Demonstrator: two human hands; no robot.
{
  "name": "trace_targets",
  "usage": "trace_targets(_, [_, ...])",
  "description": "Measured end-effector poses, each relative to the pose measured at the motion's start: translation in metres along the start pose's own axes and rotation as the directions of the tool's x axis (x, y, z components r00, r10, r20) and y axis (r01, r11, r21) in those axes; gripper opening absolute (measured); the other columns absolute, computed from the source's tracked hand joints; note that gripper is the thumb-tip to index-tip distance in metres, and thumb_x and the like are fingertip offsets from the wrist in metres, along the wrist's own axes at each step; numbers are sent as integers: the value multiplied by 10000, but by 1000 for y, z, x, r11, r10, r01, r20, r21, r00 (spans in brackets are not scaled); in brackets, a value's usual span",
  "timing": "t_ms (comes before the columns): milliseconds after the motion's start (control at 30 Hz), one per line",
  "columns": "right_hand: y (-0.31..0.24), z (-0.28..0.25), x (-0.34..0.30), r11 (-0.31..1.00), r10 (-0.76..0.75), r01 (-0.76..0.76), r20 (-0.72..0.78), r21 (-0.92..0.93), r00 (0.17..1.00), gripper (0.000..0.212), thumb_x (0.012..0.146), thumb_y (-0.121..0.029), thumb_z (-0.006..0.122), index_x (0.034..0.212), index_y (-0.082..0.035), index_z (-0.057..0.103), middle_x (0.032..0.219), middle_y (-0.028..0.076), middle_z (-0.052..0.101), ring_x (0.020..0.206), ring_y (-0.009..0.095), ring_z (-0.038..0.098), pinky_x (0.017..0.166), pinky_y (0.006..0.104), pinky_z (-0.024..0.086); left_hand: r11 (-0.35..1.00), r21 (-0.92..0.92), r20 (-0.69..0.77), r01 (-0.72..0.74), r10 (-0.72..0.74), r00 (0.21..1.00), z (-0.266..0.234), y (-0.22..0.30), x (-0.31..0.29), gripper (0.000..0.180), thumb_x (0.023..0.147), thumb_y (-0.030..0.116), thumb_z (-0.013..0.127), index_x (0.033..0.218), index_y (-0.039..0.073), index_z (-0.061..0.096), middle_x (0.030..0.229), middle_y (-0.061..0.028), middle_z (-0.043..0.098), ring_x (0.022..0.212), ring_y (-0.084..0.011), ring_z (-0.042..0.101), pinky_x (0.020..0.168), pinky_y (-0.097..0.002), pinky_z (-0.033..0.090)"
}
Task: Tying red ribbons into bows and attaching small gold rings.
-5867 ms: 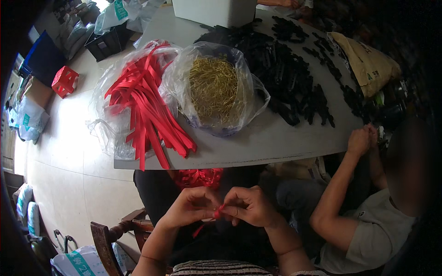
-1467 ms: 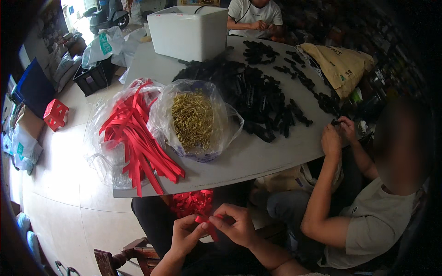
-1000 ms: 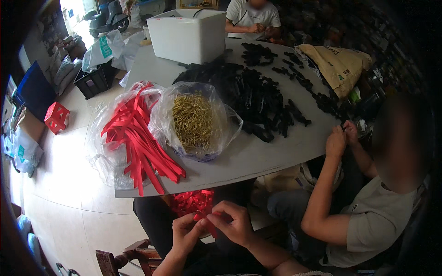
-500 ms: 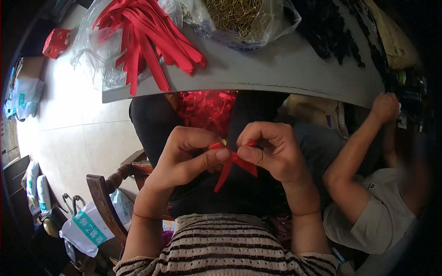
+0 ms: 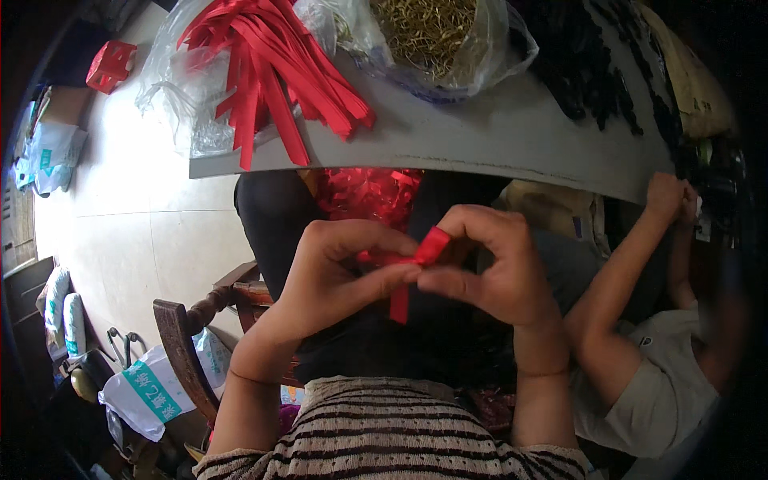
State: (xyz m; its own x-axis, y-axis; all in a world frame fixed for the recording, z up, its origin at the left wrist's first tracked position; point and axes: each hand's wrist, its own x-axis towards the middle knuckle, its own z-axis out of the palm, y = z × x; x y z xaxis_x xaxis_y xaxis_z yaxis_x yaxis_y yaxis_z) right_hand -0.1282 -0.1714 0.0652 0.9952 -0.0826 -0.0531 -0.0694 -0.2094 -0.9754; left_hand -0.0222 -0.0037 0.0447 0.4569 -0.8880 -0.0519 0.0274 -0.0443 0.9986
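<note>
Room, head view: pale tiled floor (image 5: pixel 120 232) lies left of a grey, flat-topped surface (image 5: pixel 488 136), whose near edge bows across the upper part.
Ribbon: short glossy red fabric ribbon (image 5: pixel 433 245), off the surface, held in front of its near edge above the lap; one band stands up, one tail hangs down.
Left hand (image 5: pixel 332 268): thumb and fingertips pinched together on the ribbon.
Right hand (image 5: pixel 498 260): index finger curled against the raised band, thumb tip beside the left thumb; whether it grips, I cannot tell.
Band risk: slick ribbon could slide from the left pinch, or the band spring loose or twist, if the fingertips ease unevenly.
Long strips: bunch of long flat red ribbon strips (image 5: pixel 280 72) by the near left corner, ends reaching the near edge; a passing forearm might drag some off.
Lap heap: loose heap of small red ribbon pieces (image 5: pixel 372 196) below the near edge; a dropped ribbon would probably be lost among them.
Hidden: the ribbon's crossing, behind blurred thumbs.
Cut off: clear plastic bag of thin gold-coloured wire pieces (image 5: pixel 428 36), at the top.
Hard to see: dark jumble of black pieces (image 5: pixel 588 76) toward the right edge; whatever the co-worker's hands (image 5: pixel 670 196) hold at the near right corner.
</note>
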Motion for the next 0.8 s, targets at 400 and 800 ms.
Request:
trace_targets(400, [28,23,-5,974,-222,226,-348,-31,911,150,801,-88,681,830,7,568,778,69,580,697,127,557,636,239,447,918,-343,-25,197,-218,976,10,-13,6,105,798,42,686,859,-26,634,697,13,603,652,-26,546,548,-163,425])
trace_targets(800, [38,14,-6,957,-31,124,-331,264,943,159,756,-59,712,781,-2,566,760,58,567,693,113,538,622,230,420,850,-453,-57,269,-328,943,14,-13,9,120,807,78,687,806,-32,638,655,1,598,598,-41,548,513,-173,407])
